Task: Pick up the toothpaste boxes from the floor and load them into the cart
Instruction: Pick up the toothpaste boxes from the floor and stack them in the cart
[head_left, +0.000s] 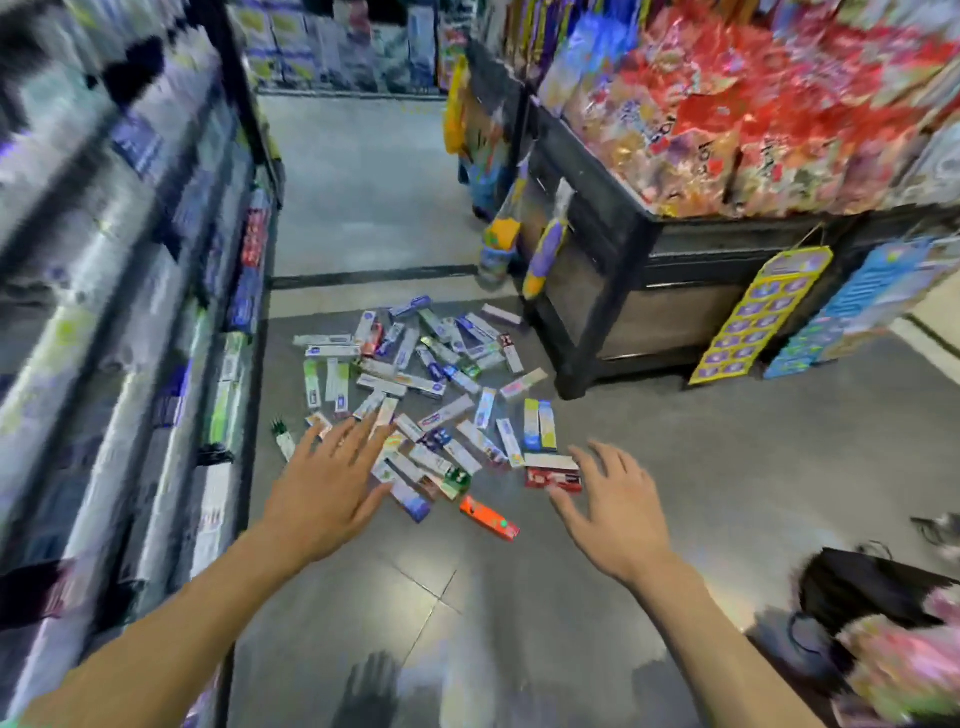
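Several toothpaste boxes (415, 384) lie scattered in a loose pile on the grey tiled floor of a shop aisle. An orange box (489, 518) lies nearest me, and a red box (551, 478) sits just right of the pile's near edge. My left hand (327, 486) is stretched out with spread fingers over the pile's near left side, holding nothing. Its fingers overlap a few boxes in the view. My right hand (615, 512) reaches out, fingers spread, just right of the red box and empty. No cart shows clearly.
A tall shelf (156, 322) of boxed goods runs along the left. A dark display bin (644, 270) heaped with red snack packs stands at right, with hanging cards on its side. A dark object and pink packs (883, 623) sit at bottom right.
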